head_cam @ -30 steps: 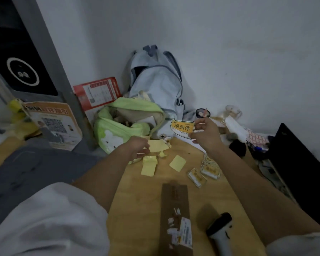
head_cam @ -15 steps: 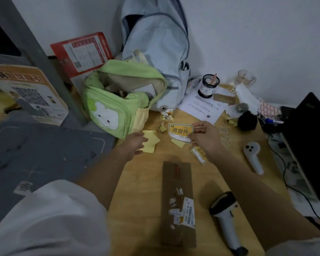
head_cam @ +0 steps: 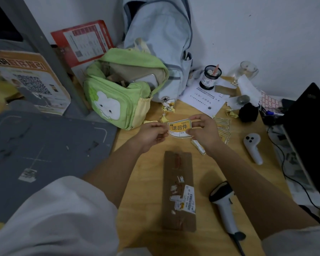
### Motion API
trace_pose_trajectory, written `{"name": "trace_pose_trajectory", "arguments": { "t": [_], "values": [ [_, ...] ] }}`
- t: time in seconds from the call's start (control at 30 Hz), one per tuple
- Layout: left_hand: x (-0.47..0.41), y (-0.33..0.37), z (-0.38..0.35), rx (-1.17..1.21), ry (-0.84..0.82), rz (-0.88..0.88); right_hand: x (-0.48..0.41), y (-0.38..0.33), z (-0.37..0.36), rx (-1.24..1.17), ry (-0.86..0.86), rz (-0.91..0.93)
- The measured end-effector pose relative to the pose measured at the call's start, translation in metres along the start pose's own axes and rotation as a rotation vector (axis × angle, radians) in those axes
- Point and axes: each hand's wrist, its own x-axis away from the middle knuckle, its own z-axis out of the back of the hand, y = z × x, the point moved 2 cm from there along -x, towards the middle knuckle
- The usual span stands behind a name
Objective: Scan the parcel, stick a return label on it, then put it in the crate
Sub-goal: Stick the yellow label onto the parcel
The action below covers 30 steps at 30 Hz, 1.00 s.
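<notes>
Nearest on the wooden counter [head_cam: 148, 182]: a white handheld barcode scanner [head_cam: 224, 206] lying just right of a long flat brown cardboard parcel [head_cam: 178, 191]. Parcel bears only its white barcode sticker; no return label yet. Beyond it, both hands hold a yellow-and-white return label [head_cam: 179, 128] in the air: left hand [head_cam: 150, 134] pinching its left edge, right hand [head_cam: 203, 131] pinching its right. Likely peeling the backing. Sticking and crating remain; no crate in view.
</notes>
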Motion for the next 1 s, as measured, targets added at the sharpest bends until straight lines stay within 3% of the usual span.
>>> {"name": "trace_pose_trajectory", "arguments": {
  "t": [0.23, 0.33, 0.53, 1.0],
  "values": [
    [0.013, -0.032, -0.002, 0.084, 0.076, 0.032, 0.016, 0.033, -0.006, -0.048, 0.018, -0.062],
    [0.020, -0.051, -0.003, -0.020, 0.128, 0.044, 0.023, 0.055, -0.006, 0.004, -0.011, -0.081],
    [0.027, -0.084, -0.008, -0.234, 0.149, -0.010, 0.040, 0.093, -0.011, 0.357, -0.029, -0.057],
    [0.027, -0.124, -0.024, -0.754, 0.210, -0.204, 0.056, 0.147, -0.022, 0.580, 0.102, -0.066]
  ]
}}
